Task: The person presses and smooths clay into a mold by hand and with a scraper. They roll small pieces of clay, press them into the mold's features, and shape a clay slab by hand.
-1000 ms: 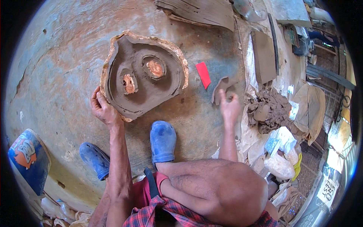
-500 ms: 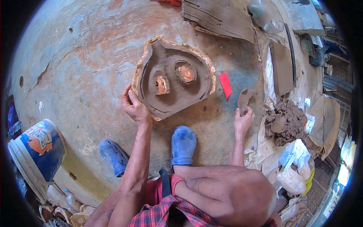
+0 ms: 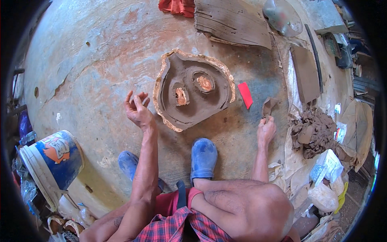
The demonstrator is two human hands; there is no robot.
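Note:
A shallow, irregular mould [image 3: 158,89] with a rough tan rim lies on the floor before me. Wet grey-brown clay [image 3: 201,109] lines its inside, and two openings in the lining show orange-brown surfaces. My left hand [image 3: 139,112] hovers beside the mould's left edge, apart from it, fingers spread and holding nothing. Lower right of the mould, my right hand [image 3: 267,131] grips the near end of a thin, curved piece of clay [image 3: 269,105]. A flat red strip [image 3: 245,95] rests on the floor between the mould and that clay piece.
Stacked clay slabs [image 3: 236,24] lie at the far side, near a red cloth [image 3: 177,7]. At right are a clay block [image 3: 304,74], a dark bar [image 3: 314,56], a clay heap [image 3: 314,132] and plastic bags [image 3: 323,197]. A bucket [image 3: 56,157] tilts at left.
My left hand has let go of the mould's left rim and drawn away from it, fingers opening. The right hand still holds the clay piece. The whole view has shifted slightly.

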